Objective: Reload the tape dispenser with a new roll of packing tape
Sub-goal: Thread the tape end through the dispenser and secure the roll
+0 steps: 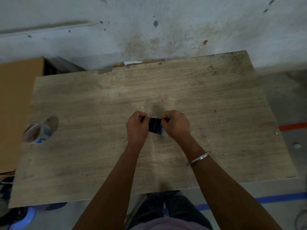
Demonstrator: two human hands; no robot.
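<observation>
Setting: worn wooden table [199, 90] against a stained concrete wall [149, 22], cardboard box [18, 105] at frame left.
Left hand [137, 127]: fingers curled, pinching one side of a dark tape dispenser [155, 127] at frame centre.
Right hand [177, 124]: fingers curled, pinching the opposite side; metal bangle [199, 158] on the wrist.
Tape roll [37, 132]: clear packing tape lying at the table's left edge, well apart from both hands.
</observation>
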